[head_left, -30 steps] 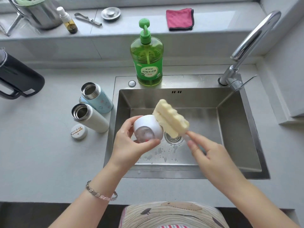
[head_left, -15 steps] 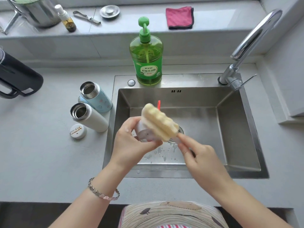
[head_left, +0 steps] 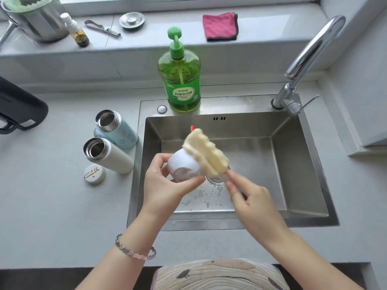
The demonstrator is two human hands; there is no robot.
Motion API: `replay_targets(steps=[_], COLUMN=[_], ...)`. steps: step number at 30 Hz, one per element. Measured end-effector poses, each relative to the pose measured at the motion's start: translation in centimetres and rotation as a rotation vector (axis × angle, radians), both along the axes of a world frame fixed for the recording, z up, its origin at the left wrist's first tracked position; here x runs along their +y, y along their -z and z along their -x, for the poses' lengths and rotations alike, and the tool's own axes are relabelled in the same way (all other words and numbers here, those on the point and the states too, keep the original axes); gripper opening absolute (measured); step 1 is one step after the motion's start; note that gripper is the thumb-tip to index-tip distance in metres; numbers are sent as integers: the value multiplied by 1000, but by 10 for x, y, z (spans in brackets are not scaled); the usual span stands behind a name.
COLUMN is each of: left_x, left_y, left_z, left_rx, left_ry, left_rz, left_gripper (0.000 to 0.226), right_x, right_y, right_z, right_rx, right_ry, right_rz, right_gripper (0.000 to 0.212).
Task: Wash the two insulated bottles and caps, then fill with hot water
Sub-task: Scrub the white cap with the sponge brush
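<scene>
Over the steel sink (head_left: pixel 293 164), my left hand (head_left: pixel 167 185) grips a white bottle cap (head_left: pixel 182 167), its open side turned toward me. My right hand (head_left: pixel 249 197) pinches the handle of a cream sponge brush (head_left: pixel 206 152). The sponge lies against the cap's right side, and a red tip shows at its far end. On the counter left of the sink, a light blue bottle (head_left: pixel 117 128) and a white bottle (head_left: pixel 109 154) stand uncapped. A second white cap (head_left: pixel 94 173) with a brown mark lies in front of the white bottle.
A green dish soap pump bottle (head_left: pixel 179 80) stands on the sink's back rim. The chrome faucet (head_left: pixel 310 57) rises at the back right. A black kettle (head_left: pixel 18 107) sits at the far left. On the sill lie a pink cloth (head_left: pixel 221 26), a strainer lid, a tool and a small bottle.
The sponge slid left over the cap, then back to its right side. Both hands stayed over the sink with the same holds.
</scene>
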State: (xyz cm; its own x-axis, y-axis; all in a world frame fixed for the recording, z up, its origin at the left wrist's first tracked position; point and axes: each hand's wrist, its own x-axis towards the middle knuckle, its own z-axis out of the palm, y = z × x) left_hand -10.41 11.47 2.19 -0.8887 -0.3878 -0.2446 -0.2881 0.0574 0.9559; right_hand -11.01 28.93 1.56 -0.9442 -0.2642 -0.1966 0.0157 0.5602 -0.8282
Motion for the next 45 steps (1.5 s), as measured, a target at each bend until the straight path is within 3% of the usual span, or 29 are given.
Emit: replay_targets(steps=[5,9,13,18,22,27,33,35,39,45], left_x=[2,1,3,4,1,0,-2,-1,-5,-4], left_y=[4,3,4,9,14,17,11,10,11,6], left_z=[1,1,1,-4,-6,-8,-8,-8,-8,-4], left_rx=[24,25,46,-9,-20,-104,-175,-189,-167,-80], left_ry=[6,18,27,-24,-85,-132,-84,-3,36,86], left_rz=[-87,-100,-101,-144,-216,-301,-465,-392,-174,-15], left_gripper=[59,60,55,65,60,48,71,75,57,54], right_x=[-7,2,-4,3,-1,16,10,5,11,1], right_y=[-12,1,-13,1,-8,14,-4,-6,-2,-9], right_z=[-9,7,-5,7,-8,5,-15,-16,1,-1], right_rx=[21,-83,-44,-100,-83,-193,-128,-74,-89,-51], right_ry=[-87,68,-47,61,-41,113,5,-68,-78,-84], right_rz=[83,112,162,130,154,69,145,71,-69,-69], right_gripper=[27,26,34,32,35,30,37,34,33,33])
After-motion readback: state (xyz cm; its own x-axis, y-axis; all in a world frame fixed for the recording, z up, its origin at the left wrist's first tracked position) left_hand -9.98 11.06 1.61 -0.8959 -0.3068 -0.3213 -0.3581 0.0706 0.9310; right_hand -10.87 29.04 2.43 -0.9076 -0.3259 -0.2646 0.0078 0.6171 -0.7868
